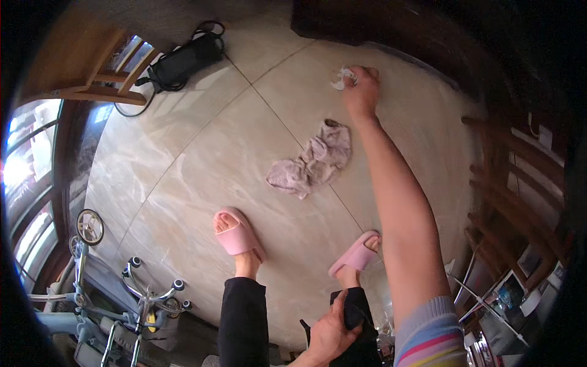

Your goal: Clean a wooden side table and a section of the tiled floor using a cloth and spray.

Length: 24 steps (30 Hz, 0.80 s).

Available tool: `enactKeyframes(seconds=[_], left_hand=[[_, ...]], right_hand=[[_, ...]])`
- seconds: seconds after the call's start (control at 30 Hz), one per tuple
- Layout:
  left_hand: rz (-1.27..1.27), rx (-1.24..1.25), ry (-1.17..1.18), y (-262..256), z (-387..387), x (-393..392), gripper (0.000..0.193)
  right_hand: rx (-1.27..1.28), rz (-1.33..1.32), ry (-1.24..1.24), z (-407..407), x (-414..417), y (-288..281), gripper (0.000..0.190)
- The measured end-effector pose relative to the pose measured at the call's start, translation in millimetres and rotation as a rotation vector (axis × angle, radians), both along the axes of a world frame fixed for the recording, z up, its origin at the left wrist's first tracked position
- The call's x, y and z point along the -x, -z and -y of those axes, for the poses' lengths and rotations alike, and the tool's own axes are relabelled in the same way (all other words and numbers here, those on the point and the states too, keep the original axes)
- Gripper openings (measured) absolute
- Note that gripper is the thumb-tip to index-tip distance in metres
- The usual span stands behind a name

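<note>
My right hand (362, 89) reaches far forward to the tiled floor at the upper right, its fingers closed on a crumpled white tissue or scrap (344, 78). Below and left of that hand, a damp-looking, greyish-pink cloth (314, 160) lies bunched on the tiles, touched by neither hand. Near the bottom of the view, my left hand (332, 332) rests at my right knee over black trousers, fingers spread somewhat; a dark patch beside its fingers cannot be told from the trousers. My feet wear pink slippers (238, 238), planted apart behind the cloth.
A black bag (188, 62) lies by a wooden chair (105, 94) at the upper left. A light-blue wheeled frame (59, 321) and a chrome stand with black-tipped feet (149, 293) are at lower left. Dark furniture borders the top; wooden rails (518, 183) and a metal rack (486, 303) stand right.
</note>
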<state>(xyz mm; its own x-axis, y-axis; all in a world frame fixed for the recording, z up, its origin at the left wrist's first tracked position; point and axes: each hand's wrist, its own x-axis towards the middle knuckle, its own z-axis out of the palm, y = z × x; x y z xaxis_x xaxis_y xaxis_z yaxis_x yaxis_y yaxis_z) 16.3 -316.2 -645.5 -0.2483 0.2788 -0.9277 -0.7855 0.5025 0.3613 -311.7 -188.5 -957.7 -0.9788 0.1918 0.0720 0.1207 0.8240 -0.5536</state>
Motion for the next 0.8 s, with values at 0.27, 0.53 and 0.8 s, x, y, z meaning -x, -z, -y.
enactKeyframes(seconds=[0.27, 0.53, 0.8], left_hand=[[0.046, -0.017, -0.076, -8.2, 25.6, 34.9, 0.084], [0.051, -0.002, -0.106, -3.8, 37.7, 40.3, 0.083], [0.023, -0.030, -0.229, -11.5, 45.7, 39.7, 0.083]], right_hand=[[0.045, 0.413, -0.266, 135.5, -67.8, 33.2, 0.036], [-0.016, 0.358, -1.017, 129.8, -167.3, 2.0, 0.017], [-0.075, 0.081, 0.260, 38.8, -26.2, 20.1, 0.021]])
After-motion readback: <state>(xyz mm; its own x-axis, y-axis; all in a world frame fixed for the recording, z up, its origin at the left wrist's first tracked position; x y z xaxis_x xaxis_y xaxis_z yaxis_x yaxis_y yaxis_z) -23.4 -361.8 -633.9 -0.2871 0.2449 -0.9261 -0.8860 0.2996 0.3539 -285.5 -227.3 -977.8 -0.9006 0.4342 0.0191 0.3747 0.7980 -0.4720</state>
